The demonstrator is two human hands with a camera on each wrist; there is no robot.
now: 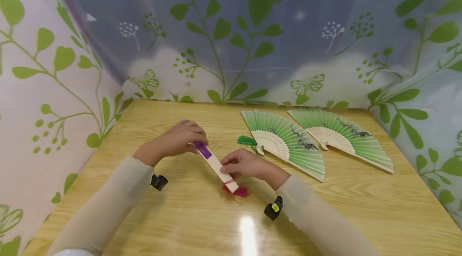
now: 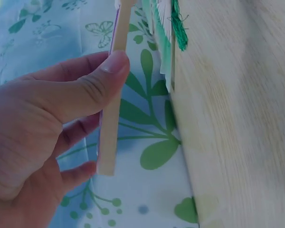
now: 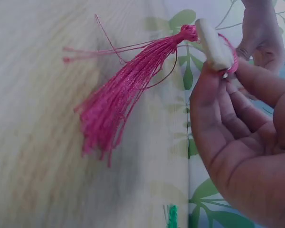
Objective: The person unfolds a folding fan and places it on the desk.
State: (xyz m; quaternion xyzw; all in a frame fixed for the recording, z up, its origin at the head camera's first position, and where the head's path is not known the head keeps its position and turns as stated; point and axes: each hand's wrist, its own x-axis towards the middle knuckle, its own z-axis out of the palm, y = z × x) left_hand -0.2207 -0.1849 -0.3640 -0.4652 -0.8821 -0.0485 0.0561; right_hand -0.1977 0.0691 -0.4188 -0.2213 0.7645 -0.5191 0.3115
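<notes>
A folded hand fan [image 1: 215,164] with pale wooden sticks and a purple stretch is held slantwise above the table between both hands. My left hand [image 1: 180,140] pinches its far end; in the left wrist view the thumb [image 2: 115,64] presses along the flat wooden side. Nearer the pivot end, my right hand [image 1: 247,164] holds the fan between thumb and fingers. From that end hangs a pink-red tassel [image 3: 128,90], its strands spread loosely in the right wrist view. The fan's leaf is folded away, so its pattern is hidden.
Two spread green fans lie on the right of the wooden table [image 1: 173,216]: a nearer fan [image 1: 288,140] with a green tassel [image 1: 247,140], and a farther fan [image 1: 346,136] partly behind it. Leaf-printed cloth [image 1: 223,47] closes off the back and sides.
</notes>
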